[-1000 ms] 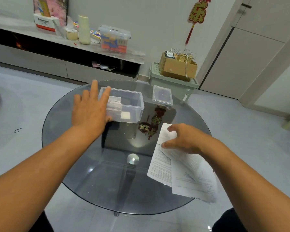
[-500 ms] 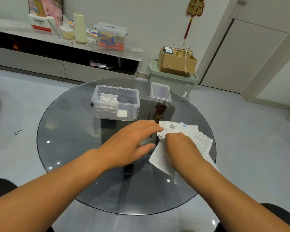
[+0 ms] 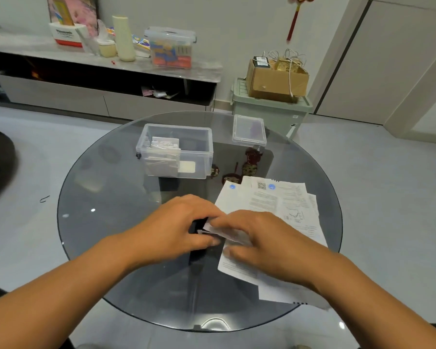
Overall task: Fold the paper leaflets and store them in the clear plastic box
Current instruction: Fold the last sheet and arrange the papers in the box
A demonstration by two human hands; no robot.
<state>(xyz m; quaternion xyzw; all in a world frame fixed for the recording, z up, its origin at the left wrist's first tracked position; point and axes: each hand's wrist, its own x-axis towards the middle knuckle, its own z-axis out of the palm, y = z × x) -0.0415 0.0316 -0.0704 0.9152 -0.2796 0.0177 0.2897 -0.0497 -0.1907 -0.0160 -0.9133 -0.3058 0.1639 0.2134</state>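
On the round glass tabletop (image 3: 106, 222) the clear box (image 3: 186, 152) is sitting open behind both hands, the left hand (image 3: 179, 225) and right hand (image 3: 259, 243) closing their fingers on a leaflet (image 3: 233, 235) atop the paper pile (image 3: 275, 202)

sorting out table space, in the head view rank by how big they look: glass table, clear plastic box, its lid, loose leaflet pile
1. glass table
2. loose leaflet pile, nearer the camera and partly under the hands, so unsure
3. clear plastic box
4. lid
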